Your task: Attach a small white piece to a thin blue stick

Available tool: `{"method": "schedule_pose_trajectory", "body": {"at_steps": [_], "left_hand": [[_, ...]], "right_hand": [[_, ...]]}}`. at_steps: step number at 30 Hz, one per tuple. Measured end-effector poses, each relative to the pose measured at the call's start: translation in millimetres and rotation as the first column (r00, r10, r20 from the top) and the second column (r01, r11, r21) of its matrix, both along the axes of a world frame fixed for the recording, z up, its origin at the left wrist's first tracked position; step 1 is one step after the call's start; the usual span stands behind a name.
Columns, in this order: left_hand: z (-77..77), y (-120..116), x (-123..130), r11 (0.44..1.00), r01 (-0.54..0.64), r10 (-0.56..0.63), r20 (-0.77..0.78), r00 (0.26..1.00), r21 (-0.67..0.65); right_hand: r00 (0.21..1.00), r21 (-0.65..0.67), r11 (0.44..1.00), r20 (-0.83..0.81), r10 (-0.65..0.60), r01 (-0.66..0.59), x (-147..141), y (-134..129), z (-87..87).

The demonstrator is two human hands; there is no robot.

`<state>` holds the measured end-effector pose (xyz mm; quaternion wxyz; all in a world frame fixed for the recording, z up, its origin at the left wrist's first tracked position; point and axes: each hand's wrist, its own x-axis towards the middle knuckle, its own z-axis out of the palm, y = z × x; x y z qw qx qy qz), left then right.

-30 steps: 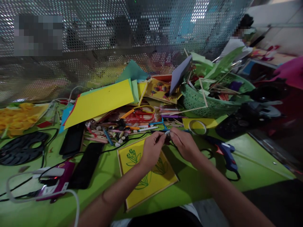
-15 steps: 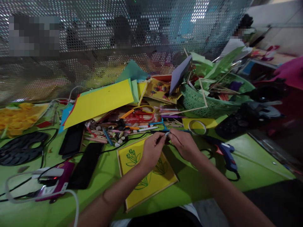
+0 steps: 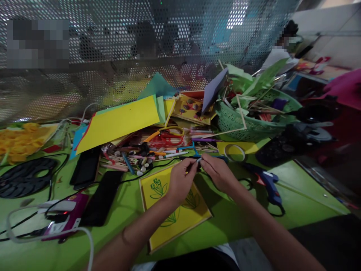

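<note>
Both hands meet just above the top right corner of a yellow panel (image 3: 160, 238) with green flower drawings and a thin wooden border. My left hand (image 3: 182, 177) is closed, thumb and finger pinching a small pale grey piece (image 3: 199, 160). From the other side my right hand (image 3: 217, 169) pinches at the same piece, its fingers pressed together. The fingers partly cover the piece, and its shape is too small to make out. A dark blue glue gun (image 3: 269, 186) lies right of my right hand, near a roll of tape (image 3: 234, 152).
Behind my hands lie pens, sticks, pebbles (image 3: 140, 173), orange-handled scissors (image 3: 152, 136) and yellow sheets (image 3: 121, 118). A green basket (image 3: 239, 122) holds paper scraps. Phones (image 3: 104, 197), cables and a magenta power strip (image 3: 72, 216) are at left. A person (image 3: 278, 56) is at the back right.
Both hands stay at nearly the same spot, pinching the small piece. The view has shifted very slightly.
</note>
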<state>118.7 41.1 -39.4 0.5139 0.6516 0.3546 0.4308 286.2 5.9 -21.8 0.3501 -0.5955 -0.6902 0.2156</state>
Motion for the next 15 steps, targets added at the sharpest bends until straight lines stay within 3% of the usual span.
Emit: {"method": "schedule_pose_trajectory", "body": {"at_steps": [5,15], "left_hand": [[-1.9,-0.5,-0.7,0.999,-0.019,0.019,-0.019,1.0,0.03],[6.0,0.6,0.9,0.997,0.026,-0.022,0.045,0.999,-0.077]], "right_hand": [[1.0,-0.006,1.0,-0.019,-0.019,0.019,0.1,-0.4,-1.2],[0.997,0.009,1.0,-0.079,0.007,-0.007,-0.4,-2.2,-0.4]]}}
